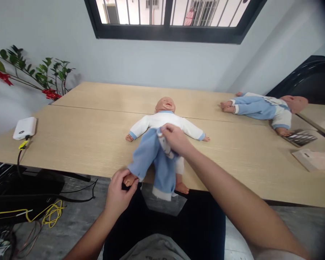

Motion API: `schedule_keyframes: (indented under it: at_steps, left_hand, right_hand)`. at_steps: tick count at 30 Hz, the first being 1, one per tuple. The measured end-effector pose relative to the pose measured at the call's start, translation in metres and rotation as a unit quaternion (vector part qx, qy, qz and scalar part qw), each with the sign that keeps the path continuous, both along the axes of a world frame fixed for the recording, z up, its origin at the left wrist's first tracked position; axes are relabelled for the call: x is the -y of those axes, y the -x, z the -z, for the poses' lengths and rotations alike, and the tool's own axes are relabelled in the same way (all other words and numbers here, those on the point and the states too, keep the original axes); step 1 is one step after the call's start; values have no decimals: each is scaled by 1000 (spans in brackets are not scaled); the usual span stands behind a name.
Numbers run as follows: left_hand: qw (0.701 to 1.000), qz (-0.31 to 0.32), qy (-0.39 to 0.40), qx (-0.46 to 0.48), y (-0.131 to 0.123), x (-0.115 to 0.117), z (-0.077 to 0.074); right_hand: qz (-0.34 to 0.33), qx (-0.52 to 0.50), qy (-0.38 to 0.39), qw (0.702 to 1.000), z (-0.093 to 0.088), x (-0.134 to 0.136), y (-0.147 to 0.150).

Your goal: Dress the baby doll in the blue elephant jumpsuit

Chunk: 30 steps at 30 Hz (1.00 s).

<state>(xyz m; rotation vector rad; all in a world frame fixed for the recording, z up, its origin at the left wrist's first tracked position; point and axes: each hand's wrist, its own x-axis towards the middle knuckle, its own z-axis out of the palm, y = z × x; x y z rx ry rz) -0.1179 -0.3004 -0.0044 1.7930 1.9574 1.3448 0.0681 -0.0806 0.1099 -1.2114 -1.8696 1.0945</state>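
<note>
A baby doll (165, 104) in a white top with blue cuffs lies on its back, arms spread, feet toward me. Light blue doll trousers (148, 151) cover one of its legs, and its foot sticks out of that cuff. The other trouser leg (164, 177) hangs flat over the table edge, beside the doll's second leg (180, 177). My left hand (121, 189) is closed around the foot at the cuff. My right hand (174, 137) pinches the trousers' waistband near the doll's belly, where a pale patterned inner side shows.
A second doll (260, 106) in similar clothes lies at the right of the table (97, 119), near a dark patterned flat object (300, 138) and a pale box (314, 159). At left are a white device (25, 128) with a cable and a plant (47, 74).
</note>
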Motion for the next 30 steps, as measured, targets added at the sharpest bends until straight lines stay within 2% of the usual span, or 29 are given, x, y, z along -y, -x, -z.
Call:
schedule_keyframes:
  at_steps: [2, 4, 6, 9, 12, 16, 17, 19, 21, 23, 27, 30]
  left_hand:
    - [1000, -17, -19, 1, -3, 3, 2]
    - [999, -25, -32, 3, -7, 4, 3]
    - [999, -25, -29, 11, -10, 5, 3]
    - [1000, -3, -2, 22, -12, 4, 0]
    - [999, 39, 36, 9, -12, 2, -5]
    - [994, 71, 79, -3, -9, -1, -13]
    - [993, 76, 87, 0, -8, -2, -14]
    - [992, 86, 95, 7, -5, -4, -16]
    - [991, 96, 95, 14, -3, -6, -17]
    - [991, 99, 93, 16, -3, -8, -18]
    - [992, 92, 88, 10, -5, -9, -17]
    - [992, 94, 86, 6, -5, -11, -17]
  right_hand:
    - [103, -17, 30, 994, -2, -28, -4]
    - [151, 5, 77, 985, -1, -51, -9]
    - [154, 33, 104, 982, 0, -65, -13]
    - [94, 88, 45, 991, -1, -65, -19]
    - [13, 173, -91, 981, -5, -43, -25]
    - [41, 241, -315, 917, -5, 19, -20]
    - [-5, 253, -339, 906, -2, 37, -17]
    - [-130, 279, -341, 888, 8, 70, -9]
    - [-174, 301, -342, 873, 23, 94, -4]
    - [-184, 298, -352, 868, 38, 107, -2]
    - [-223, 208, -322, 897, 53, 114, -7]
    - [-232, 161, -272, 920, 43, 120, -13]
